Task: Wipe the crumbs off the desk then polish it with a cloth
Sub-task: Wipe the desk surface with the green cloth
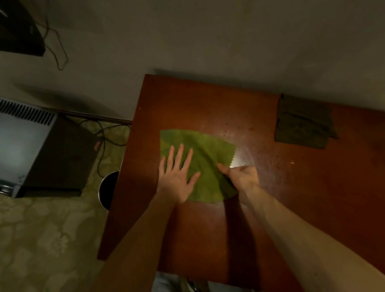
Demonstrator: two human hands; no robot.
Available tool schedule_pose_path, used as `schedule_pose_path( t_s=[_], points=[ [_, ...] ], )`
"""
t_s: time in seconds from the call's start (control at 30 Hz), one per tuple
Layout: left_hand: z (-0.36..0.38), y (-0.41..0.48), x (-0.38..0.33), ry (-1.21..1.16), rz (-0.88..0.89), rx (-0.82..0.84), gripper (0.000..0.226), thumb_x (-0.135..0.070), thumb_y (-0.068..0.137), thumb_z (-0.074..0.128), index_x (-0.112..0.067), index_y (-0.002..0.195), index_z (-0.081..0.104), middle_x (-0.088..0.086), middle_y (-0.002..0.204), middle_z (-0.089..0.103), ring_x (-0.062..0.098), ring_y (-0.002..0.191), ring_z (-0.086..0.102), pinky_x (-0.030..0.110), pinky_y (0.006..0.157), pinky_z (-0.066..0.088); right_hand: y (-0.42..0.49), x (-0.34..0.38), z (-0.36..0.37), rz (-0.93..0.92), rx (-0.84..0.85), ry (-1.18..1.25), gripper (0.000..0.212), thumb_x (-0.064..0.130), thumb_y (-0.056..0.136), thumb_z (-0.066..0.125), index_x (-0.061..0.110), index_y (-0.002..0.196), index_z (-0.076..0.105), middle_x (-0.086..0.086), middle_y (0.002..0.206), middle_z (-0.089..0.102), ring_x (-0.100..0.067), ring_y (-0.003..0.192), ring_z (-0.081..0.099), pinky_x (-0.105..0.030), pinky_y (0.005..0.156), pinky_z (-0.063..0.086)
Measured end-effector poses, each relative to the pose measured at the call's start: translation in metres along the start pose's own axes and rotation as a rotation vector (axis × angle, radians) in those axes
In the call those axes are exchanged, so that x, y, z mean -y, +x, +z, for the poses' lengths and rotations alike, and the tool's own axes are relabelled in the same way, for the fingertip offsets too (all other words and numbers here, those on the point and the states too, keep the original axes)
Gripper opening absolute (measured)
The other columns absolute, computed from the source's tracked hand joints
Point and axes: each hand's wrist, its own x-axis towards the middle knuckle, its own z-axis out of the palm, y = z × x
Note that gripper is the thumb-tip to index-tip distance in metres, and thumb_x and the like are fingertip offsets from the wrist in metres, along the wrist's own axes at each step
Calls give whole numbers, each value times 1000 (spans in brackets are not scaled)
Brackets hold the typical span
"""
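A light green cloth [204,154] with zigzag edges lies spread on the reddish-brown wooden desk [303,205], near its left side. My left hand [178,174] lies flat on the cloth's left part, fingers straight and spread. My right hand [241,176] pinches the cloth's near right edge between thumb and fingers. Small pale crumbs [246,139] speckle the desk to the right of the cloth, and one orange scrap [292,163] lies farther right.
A darker olive cloth [302,123] lies folded at the desk's far edge by the wall. Left of the desk, on the patterned floor, stand a dark round bin [108,190] and a grey box with a vent [17,148], with cables trailing.
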Motion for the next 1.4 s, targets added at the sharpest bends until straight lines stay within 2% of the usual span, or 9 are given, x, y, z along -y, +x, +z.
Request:
schedule_pose_path(
  t_s=[0.2, 0.3, 0.4, 0.57, 0.8, 0.93, 1.03, 1.2, 1.4],
  points=[
    [-11, -2, 7, -40, 34, 48, 75, -65, 106, 25, -36, 164, -13, -3, 167, -34, 23, 154, -32, 54, 128, -8, -15, -14, -6, -175, 152, -169, 36, 26, 89, 82, 17, 77, 50, -5, 78, 60, -20, 74, 56, -37, 79, 54],
    [-6, -19, 9, -116, -122, -198, 77, -58, 100, 52, -34, 163, 15, 4, 173, 0, 29, 160, 0, 56, 127, 13, -21, -14, -17, -336, 76, -458, 34, 40, 100, 65, 11, 102, 49, -1, 89, 58, -14, 77, 56, -39, 74, 51],
    [5, -40, 10, -390, -505, -416, 73, -53, 87, 74, -20, 145, 43, 8, 139, 49, 28, 127, 52, 50, 105, 48, -28, -11, -26, -258, 157, -442, 41, 39, 96, 73, 12, 114, 48, 0, 100, 60, -15, 87, 60, -37, 79, 57],
    [17, -71, 16, -741, -634, -270, 39, -31, 84, 83, -14, 111, 61, 3, 102, 64, 24, 91, 67, 44, 82, 60, -35, -10, -33, -151, 237, -517, 41, 2, 84, 80, 10, 115, 55, -2, 100, 62, -12, 83, 60, -22, 56, 48],
    [-6, -79, 26, -906, -655, -117, 22, -26, 92, 76, -15, 102, 60, 4, 94, 71, 23, 87, 71, 40, 87, 60, -45, -8, -43, -260, 128, -708, 18, 20, 101, 61, 11, 113, 50, -9, 110, 57, -26, 98, 56, -36, 77, 48],
    [-17, -89, 31, -740, -671, 16, 19, -31, 94, 74, -20, 106, 63, 3, 104, 70, 22, 92, 67, 34, 83, 56, -54, -12, -50, -155, 140, -717, 28, 21, 97, 70, 10, 114, 51, -10, 113, 57, -31, 93, 67, -37, 55, 62],
    [-21, -101, 28, -486, -632, 101, 23, -28, 90, 72, -24, 109, 59, -2, 107, 64, 20, 94, 63, 31, 79, 49, -64, -24, -53, -144, 24, -759, 44, 14, 88, 75, 7, 117, 43, -9, 115, 49, -30, 95, 63, -45, 81, 63],
    [-11, -100, 9, -211, -289, -258, 41, -23, 92, 66, -19, 130, 54, -2, 127, 53, 17, 114, 56, 35, 97, 54, -79, -40, -31, -520, -194, -777, 59, 2, 86, 72, 2, 137, 42, -15, 136, 38, -27, 121, 45, -34, 105, 44],
    [10, -34, -12, -48, 56, -193, 61, -44, 111, 25, -26, 166, 7, -3, 173, -5, 16, 159, -4, 40, 128, 2, -48, -55, 37, -710, -62, -1059, 67, 37, 108, 36, 21, 166, 9, -16, 173, -2, -45, 157, -8, -62, 126, -6]
  ],
)
